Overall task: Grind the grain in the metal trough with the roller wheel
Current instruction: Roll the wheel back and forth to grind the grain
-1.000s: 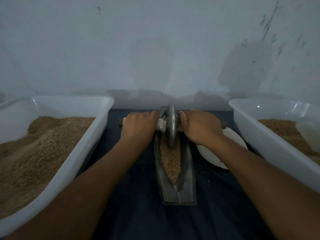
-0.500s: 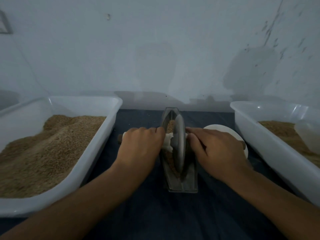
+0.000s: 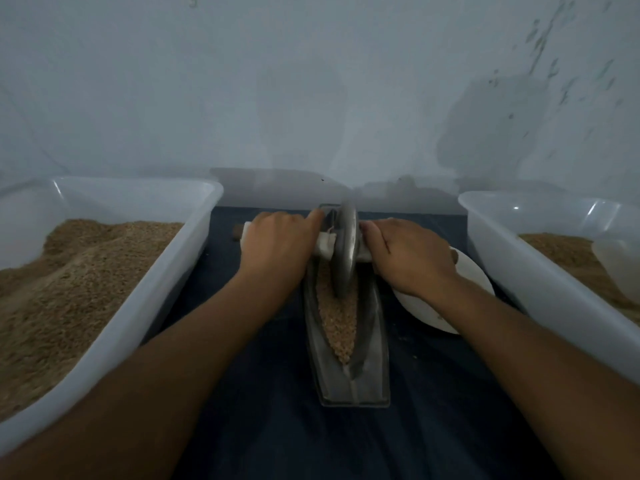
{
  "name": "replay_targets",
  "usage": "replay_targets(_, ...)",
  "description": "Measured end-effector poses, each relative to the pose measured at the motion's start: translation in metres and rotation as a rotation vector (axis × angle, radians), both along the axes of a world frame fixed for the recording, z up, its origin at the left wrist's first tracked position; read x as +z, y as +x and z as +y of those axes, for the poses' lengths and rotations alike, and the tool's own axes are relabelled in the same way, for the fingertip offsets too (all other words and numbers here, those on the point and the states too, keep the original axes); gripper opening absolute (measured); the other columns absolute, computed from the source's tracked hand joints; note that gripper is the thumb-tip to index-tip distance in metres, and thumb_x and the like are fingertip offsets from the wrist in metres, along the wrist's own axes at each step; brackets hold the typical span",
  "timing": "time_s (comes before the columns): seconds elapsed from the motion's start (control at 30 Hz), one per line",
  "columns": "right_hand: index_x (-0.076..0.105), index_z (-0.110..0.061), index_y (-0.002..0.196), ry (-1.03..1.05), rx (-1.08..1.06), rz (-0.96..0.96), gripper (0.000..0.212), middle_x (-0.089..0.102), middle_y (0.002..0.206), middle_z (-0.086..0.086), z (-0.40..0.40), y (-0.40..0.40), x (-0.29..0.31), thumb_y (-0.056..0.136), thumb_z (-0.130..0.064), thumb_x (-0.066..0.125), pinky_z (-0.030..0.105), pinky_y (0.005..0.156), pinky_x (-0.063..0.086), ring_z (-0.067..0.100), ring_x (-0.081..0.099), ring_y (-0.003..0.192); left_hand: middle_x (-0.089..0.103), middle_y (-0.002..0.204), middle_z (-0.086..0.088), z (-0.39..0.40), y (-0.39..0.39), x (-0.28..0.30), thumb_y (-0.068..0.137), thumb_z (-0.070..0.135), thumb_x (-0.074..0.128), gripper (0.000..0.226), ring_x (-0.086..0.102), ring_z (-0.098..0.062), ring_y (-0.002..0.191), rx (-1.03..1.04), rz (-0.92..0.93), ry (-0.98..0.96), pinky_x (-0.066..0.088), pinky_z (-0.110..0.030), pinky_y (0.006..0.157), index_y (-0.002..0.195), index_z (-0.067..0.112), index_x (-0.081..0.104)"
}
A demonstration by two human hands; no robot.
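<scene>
A narrow boat-shaped metal trough (image 3: 375, 344) lies on the dark cloth in front of me, its groove filled with tan grain (image 3: 341, 318). The grey metal roller wheel (image 3: 343, 251) stands upright in the far half of the trough, its rim down in the grain. A white-wrapped wooden axle runs through the wheel. My left hand (image 3: 277, 247) grips the axle on the left side of the wheel. My right hand (image 3: 408, 254) grips it on the right side. The near half of the grain lies uncovered.
A large white plastic tub (image 3: 145, 306) of tan grain stands at the left. A second white tub (image 3: 540, 271) with grain stands at the right. A white plate (image 3: 433, 313) lies under my right wrist. A pale wall rises just behind the trough.
The wheel was pulled toward the near end of the trough half a second ago. Both hands have since pushed it back to the far half, uncovering the near grain.
</scene>
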State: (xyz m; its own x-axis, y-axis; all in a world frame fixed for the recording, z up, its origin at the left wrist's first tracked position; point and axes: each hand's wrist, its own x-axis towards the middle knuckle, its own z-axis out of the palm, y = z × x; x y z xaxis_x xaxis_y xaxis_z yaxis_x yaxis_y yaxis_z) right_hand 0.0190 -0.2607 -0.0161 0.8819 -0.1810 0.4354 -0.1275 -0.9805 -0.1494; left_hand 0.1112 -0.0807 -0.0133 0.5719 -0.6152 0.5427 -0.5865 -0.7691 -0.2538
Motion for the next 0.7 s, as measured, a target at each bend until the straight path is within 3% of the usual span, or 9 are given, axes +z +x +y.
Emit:
replay_targets(0.1, 0.066, -0.026, 0.100, -0.082, -0.040, 0.047, 0.054, 0.065, 0.095, 0.002, -0.008, 0.017, 0.007, 0.104, -0.047, 0.016, 0.039, 0.070, 0.049, 0.026, 0.060, 0.089, 0.066, 0.095, -0.003, -0.008, 0.015, 0.002, 0.088, 0.024, 0.068, 0.047, 0.063, -0.027, 0.089, -0.008, 0.024, -0.004, 0.034, -0.035, 0.067, 0.128, 0.024, 0.044)
replay_targets(0.27, 0.064, -0.024, 0.100, -0.078, -0.025, 0.046, 0.044, 0.066, 0.095, 0.006, -0.015, 0.030, 0.012, 0.107, -0.039, 0.023, 0.043, 0.071, 0.051, 0.029, 0.058, 0.088, 0.063, 0.114, -0.006, -0.014, 0.023, 0.000, 0.086, 0.023, 0.068, 0.047, 0.059, -0.030, 0.106, -0.006, 0.008, -0.046, 0.043, -0.040, 0.086, 0.128, 0.024, 0.047)
replay_targets(0.4, 0.061, -0.023, 0.099, -0.114, -0.043, 0.043, 0.043, 0.066, 0.091, 0.005, -0.011, 0.023, 0.009, 0.106, -0.037, 0.021, 0.043, 0.069, 0.051, 0.028, 0.058, 0.084, 0.065, 0.101, -0.001, -0.007, 0.015, -0.004, 0.088, 0.020, 0.065, 0.036, 0.064, -0.024, 0.091, -0.014, -0.023, -0.050, 0.037, -0.033, 0.073, 0.120, 0.022, 0.049)
replay_targets(0.53, 0.068, -0.026, 0.106, -0.086, -0.028, 0.015, 0.065, 0.072, 0.100, 0.001, -0.001, 0.001, -0.001, 0.102, -0.045, 0.006, 0.038, 0.089, 0.050, 0.023, 0.060, 0.118, 0.065, 0.097, 0.004, 0.007, -0.004, -0.009, 0.091, 0.022, 0.062, 0.021, 0.064, -0.019, 0.085, 0.002, -0.049, -0.015, 0.030, -0.030, 0.067, 0.107, 0.022, 0.049)
replay_targets(0.7, 0.072, -0.018, 0.101, -0.096, 0.070, -0.117, 0.059, 0.074, 0.093, 0.003, 0.016, -0.029, -0.004, 0.105, -0.040, 0.018, 0.029, 0.106, 0.038, 0.023, 0.067, 0.097, 0.064, 0.099, 0.004, 0.029, -0.033, -0.006, 0.088, 0.019, 0.065, 0.028, 0.065, -0.021, 0.085, 0.017, 0.083, 0.060, 0.041, -0.034, 0.061, 0.106, 0.022, 0.045)
